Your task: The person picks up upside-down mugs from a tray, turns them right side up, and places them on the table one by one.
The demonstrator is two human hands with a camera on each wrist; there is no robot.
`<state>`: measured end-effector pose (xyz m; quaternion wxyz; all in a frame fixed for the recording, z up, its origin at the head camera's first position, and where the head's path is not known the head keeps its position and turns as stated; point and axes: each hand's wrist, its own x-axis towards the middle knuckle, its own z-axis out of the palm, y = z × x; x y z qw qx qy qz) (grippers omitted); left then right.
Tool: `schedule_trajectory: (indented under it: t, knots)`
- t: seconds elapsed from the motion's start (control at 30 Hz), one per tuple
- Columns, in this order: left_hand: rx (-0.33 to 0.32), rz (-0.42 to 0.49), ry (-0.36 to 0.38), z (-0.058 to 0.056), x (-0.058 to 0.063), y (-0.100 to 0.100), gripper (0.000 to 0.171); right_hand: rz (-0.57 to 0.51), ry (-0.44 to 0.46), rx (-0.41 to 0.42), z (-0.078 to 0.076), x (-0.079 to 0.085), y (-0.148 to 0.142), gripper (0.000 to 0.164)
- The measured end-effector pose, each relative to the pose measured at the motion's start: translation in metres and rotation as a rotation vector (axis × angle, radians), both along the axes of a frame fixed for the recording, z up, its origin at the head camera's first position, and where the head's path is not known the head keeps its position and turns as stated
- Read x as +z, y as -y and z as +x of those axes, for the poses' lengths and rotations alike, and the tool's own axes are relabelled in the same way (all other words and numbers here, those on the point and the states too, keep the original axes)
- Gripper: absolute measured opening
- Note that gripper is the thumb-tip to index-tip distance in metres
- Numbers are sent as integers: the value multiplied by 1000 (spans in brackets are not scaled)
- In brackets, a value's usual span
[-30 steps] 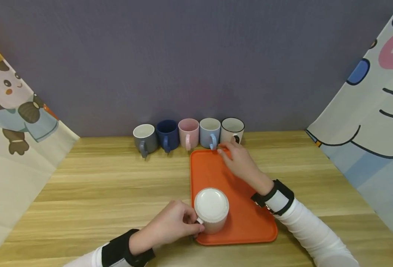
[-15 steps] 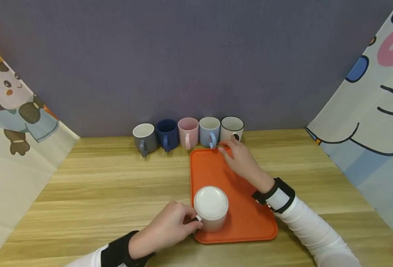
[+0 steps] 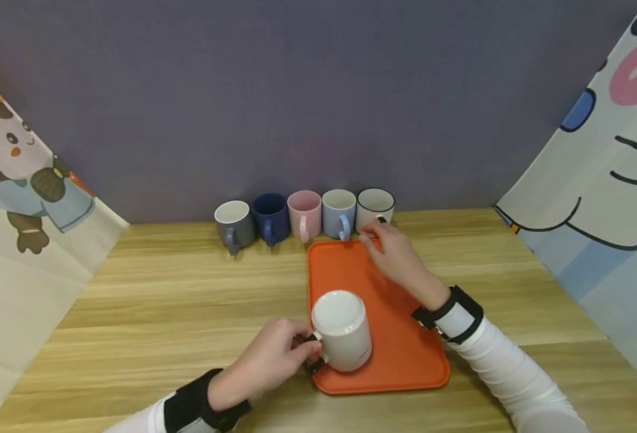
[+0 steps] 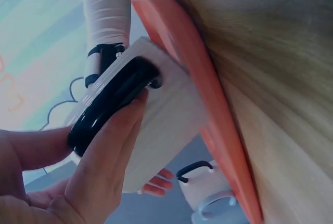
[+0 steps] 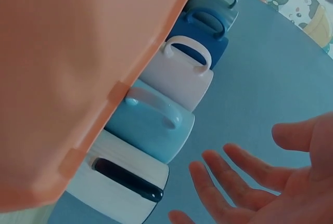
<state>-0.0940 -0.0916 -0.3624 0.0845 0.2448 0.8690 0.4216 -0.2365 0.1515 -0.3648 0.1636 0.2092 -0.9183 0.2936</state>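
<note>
My left hand point(image 3: 272, 358) pinches the black handle point(image 4: 112, 102) of a white mug point(image 3: 345, 343) between thumb and fingers. The mug is bottom up and tilted over the near left part of an orange tray point(image 3: 342, 267). Whether its rim touches the tray is hard to tell. My right hand point(image 3: 399, 258) is over the tray's far end, close to a white mug with a black rim point(image 3: 366, 216). In the right wrist view its fingers point(image 5: 223, 182) are spread and relaxed, apart from that mug, and hold nothing.
Along the grey back wall, left of the black-rimmed mug, stand a light blue mug point(image 3: 338, 216), a pink mug point(image 3: 303, 213), a dark blue mug point(image 3: 269, 219) and a grey mug point(image 3: 234, 225), handles facing me. Wooden tabletop point(image 3: 188, 300) surrounds the tray.
The white mug in my left hand has tipped, showing more of its side, and its base has shifted slightly away from me. My right hand has moved slightly to the right.
</note>
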Motion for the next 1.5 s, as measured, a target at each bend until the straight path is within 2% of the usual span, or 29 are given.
schedule_trajectory:
  t: [0.13, 0.2, 0.37, 0.57, 0.8, 1.23, 1.4, 1.5]
  knots:
    - [31, 86, 73, -4, -1, 2, 12, -18, 9, -5, 0, 3, -3, 30]
    - [58, 123, 82, -8, -1, 2, 13, -19, 17, -10, 1, 4, -4, 31]
    - [156, 198, 42, -20, -5, 2, 13, -19, 18, -10, 0, 6, -3, 31]
    - [257, 330, 36, -34, -7, -1, 12, -22, 20, -11, 1, 8, 3, 31]
    - [367, 362, -23, -49, -8, -2, 8, -39, 32, -17, 2, 8, 5, 31]
    - [451, 480, -88, -76, -8, -6, 12, -30, 57, -18, 4, 10, 7, 32]
    - [446, 565, -84, -83, -9, -10, 11, -4, 79, -17, 6, 9, 9, 33]
    - [449, 594, -107, -88, -10, -12, 14, 15, 80, -19, 7, 7, 11, 33]
